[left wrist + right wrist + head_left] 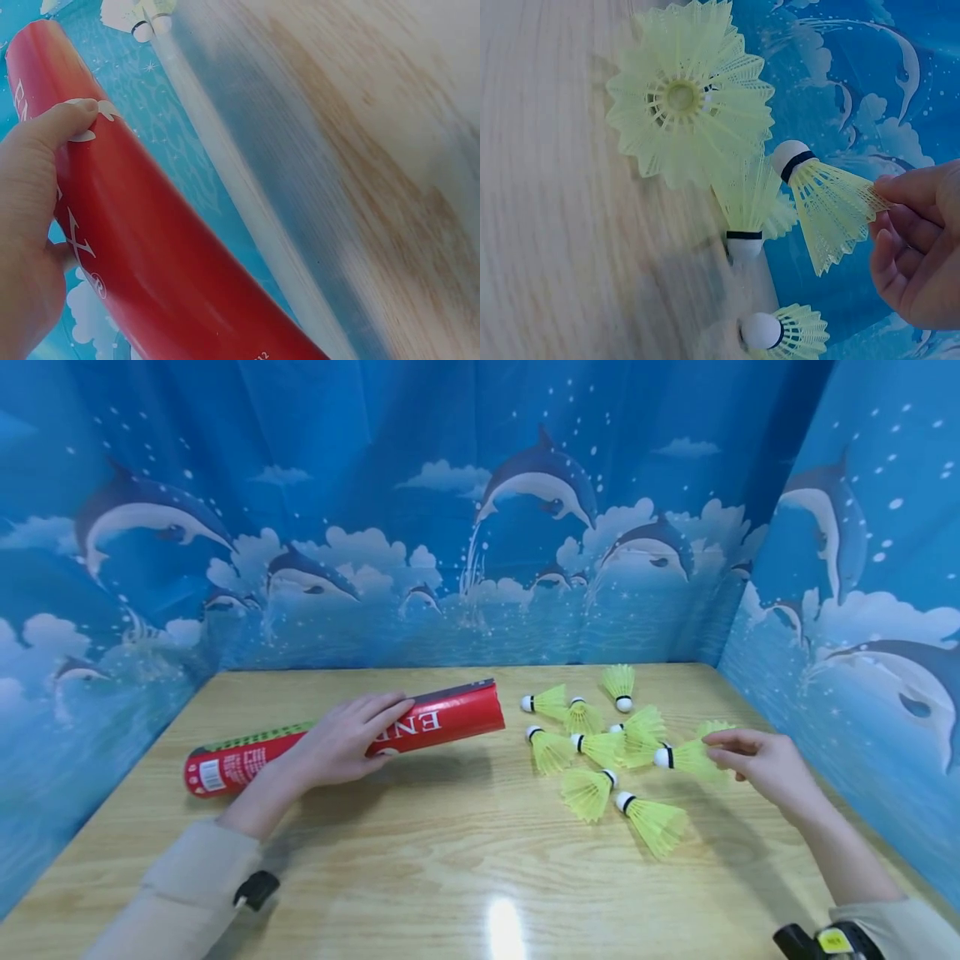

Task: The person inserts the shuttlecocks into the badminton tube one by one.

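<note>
Tube (442, 718) is gripped by left hand (341, 740); right of it, a shuttlecock (692, 760) is pinched at the skirt (829, 210) by right hand (767, 770). Light pressure is advised.

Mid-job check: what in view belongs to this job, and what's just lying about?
Belongs to the job:
red tube, gripped by the left hand
shuttlecock pinched by the right hand
likely the other shuttlecocks

Just surroundings:
dolphin-print curtain
wooden table
</note>
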Available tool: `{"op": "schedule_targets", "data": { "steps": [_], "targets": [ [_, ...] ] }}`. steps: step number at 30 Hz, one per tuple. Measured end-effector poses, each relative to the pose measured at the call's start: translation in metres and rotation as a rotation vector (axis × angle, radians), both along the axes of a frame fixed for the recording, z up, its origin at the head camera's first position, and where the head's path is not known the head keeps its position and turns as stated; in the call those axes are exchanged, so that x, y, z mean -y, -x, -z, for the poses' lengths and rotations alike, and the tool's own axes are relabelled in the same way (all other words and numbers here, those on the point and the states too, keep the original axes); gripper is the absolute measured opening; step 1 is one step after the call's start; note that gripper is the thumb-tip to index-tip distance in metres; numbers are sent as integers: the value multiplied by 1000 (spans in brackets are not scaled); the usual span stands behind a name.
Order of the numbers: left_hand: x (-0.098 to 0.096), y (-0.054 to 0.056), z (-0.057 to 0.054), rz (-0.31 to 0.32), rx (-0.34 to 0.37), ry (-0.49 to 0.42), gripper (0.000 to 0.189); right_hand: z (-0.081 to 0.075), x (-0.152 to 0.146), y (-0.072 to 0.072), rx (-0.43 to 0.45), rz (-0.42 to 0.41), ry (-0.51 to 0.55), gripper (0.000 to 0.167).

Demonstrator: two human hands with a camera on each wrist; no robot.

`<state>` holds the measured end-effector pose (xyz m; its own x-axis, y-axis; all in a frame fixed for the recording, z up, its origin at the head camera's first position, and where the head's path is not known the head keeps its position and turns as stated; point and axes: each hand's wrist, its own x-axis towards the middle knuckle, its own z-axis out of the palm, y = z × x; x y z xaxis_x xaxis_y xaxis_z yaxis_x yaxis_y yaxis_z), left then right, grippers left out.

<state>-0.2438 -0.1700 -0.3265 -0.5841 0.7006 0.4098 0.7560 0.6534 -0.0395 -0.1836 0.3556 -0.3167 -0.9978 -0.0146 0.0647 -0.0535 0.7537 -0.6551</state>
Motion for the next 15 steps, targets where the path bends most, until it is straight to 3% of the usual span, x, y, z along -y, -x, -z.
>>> {"op": "schedule_targets", "data": {
  "steps": [8, 15],
  "targets": [
    [0, 0, 1, 0, 5, 1, 87, -15, 18, 10, -75, 26, 2, 46],
    [-1, 0, 1, -4, 5, 7, 87, -24, 40, 20, -147, 17, 111, 41]
  ]
}}
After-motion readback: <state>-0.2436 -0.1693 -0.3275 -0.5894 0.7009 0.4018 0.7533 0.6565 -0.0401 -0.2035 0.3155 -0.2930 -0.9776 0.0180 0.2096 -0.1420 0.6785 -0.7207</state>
